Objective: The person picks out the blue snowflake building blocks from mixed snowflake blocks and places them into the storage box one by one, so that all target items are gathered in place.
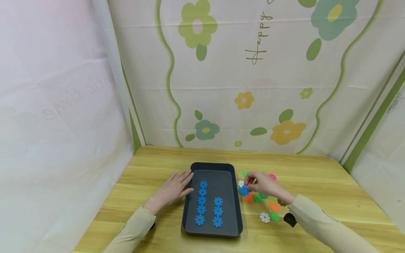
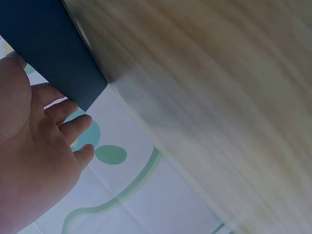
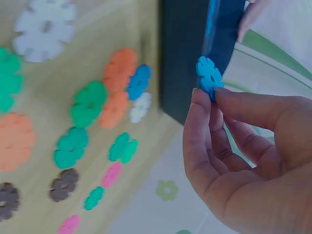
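A dark grey tray point(image 1: 229, 189) lies on the table with two columns of blue notched plastic discs point(image 1: 201, 200) in it. The left hand point(image 1: 172, 188) rests at the tray's left rim, fingers extended. In the left wrist view, those fingers sit against the tray's outer side point(image 2: 53, 53). Just right of the tray, the right hand point(image 1: 264, 184) pinches one blue notched disc point(image 3: 209, 78) between thumb and index finger. Beneath it on the table lies another blue disc point(image 3: 139, 83), beside orange discs point(image 3: 119, 68) and a white one point(image 3: 141, 107).
More loose discs lie right of the tray: green point(image 1: 274, 216), orange point(image 1: 274, 207), white point(image 1: 264, 217), pink point(image 1: 272, 176) and dark brown point(image 3: 64, 185). A black band-like object point(image 1: 290, 219) shows by the right sleeve. A flower-printed curtain point(image 1: 218, 77) stands behind the wooden table point(image 1: 158, 158).
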### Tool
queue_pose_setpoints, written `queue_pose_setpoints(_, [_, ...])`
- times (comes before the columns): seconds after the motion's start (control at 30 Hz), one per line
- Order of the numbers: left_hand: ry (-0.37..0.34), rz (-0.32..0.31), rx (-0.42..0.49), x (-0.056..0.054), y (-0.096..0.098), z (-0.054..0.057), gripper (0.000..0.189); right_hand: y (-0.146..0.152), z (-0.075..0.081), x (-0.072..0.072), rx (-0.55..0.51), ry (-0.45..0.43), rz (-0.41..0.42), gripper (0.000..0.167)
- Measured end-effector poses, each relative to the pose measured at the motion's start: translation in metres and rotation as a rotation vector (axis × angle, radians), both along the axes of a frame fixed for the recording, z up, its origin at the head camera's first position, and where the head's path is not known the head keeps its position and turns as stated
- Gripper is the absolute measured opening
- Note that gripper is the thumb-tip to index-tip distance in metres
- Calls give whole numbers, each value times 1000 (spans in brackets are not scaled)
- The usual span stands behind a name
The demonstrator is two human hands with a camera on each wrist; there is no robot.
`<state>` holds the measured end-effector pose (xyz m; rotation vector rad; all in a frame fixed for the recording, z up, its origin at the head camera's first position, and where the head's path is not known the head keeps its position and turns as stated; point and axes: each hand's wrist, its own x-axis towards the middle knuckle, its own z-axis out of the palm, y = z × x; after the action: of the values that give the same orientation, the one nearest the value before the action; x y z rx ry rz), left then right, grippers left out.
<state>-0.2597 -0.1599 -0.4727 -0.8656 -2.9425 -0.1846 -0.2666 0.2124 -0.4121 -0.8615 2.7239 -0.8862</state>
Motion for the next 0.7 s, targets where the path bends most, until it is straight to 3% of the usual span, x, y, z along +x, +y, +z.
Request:
queue_pose_setpoints(0.27, [-2,-2,-2,0,-1,1,67,-29,8,-9,-2,14,-3,5])
queue_pose_setpoints(0.7, [5,-3,-6,1,0,1,67,-79,-8,-24,73,19,85,3])
